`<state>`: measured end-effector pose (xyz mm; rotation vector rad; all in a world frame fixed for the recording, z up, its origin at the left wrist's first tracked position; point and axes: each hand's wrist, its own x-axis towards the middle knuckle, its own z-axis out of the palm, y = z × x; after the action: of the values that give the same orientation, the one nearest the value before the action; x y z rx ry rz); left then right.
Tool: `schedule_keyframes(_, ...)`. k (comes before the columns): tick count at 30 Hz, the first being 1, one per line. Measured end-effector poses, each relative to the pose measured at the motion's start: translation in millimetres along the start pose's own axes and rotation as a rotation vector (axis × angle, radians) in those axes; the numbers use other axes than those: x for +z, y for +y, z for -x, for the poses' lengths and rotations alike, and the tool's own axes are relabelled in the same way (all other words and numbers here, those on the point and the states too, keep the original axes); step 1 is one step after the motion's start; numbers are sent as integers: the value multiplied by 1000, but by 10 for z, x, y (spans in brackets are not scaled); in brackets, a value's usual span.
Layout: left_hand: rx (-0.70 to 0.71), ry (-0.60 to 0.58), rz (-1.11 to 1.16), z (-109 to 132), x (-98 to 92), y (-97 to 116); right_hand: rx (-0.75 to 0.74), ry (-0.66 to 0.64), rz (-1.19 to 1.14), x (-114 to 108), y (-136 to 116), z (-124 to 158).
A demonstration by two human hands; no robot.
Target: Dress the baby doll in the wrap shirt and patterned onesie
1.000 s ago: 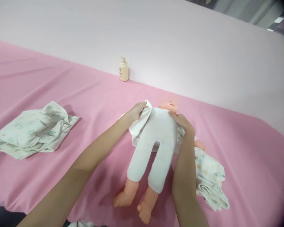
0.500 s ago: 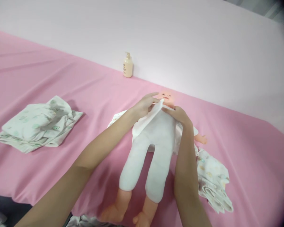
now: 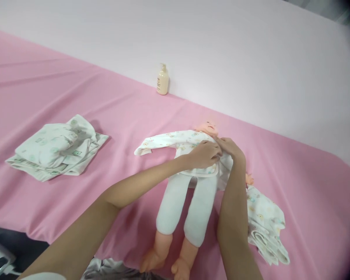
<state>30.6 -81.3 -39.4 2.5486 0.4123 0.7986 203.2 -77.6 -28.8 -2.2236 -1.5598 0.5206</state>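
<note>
A baby doll (image 3: 189, 202) lies on its back on the pink sheet (image 3: 105, 116), head away from me, in white leggings. A white printed top (image 3: 169, 140) is now folded across its chest, one sleeve stretched out to the left. My left hand (image 3: 203, 154) rests on the doll's chest with fingers curled, pinching the top's front. My right hand (image 3: 231, 148) meets it from the right, fingers closed on the same cloth edge just below the doll's chin.
A folded pile of printed baby clothes (image 3: 56, 147) lies at the left. Another crumpled printed garment (image 3: 265, 225) lies right of the doll. A cream pump bottle (image 3: 162, 80) stands by the pale wall. The bed's near edge runs along the bottom left.
My left hand pulled the top's left flap from beside the doll's neck across its chest, so the printed side shows. Both hands now meet at the chest.
</note>
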Motion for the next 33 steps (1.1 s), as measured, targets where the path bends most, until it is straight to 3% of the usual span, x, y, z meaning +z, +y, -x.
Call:
schedule_keyframes(6,30,-13,-247,16,39,-14,358,-173,8,-219,339,122)
schedule_keyframes(8,16,-11,-273,7,13,-3,395,-229,-11,-348,343,258)
schedule_keyframes(14,-96,58,-338,-7,-146,35,179,-69,9,-711,-107,780)
schedule_keyframes(18,-107,55,-464,-13,-200,83,55,-72,89,-744,-470,988)
schedule_keyframes(22,-78,76,-470,-26,-191,90,10,-59,136,-722,-656,1067)
schedule_keyframes(26,7,36,-242,-33,-194,34,-46,-119,12,-778,-639,1094)
schedule_keyframes(29,-27,-35,-145,-36,-247,5,-122,-154,-108,-844,-504,1054)
schedule_keyframes(33,-93,51,-70,-33,-359,40,-290,-87,-512,-792,-188,784)
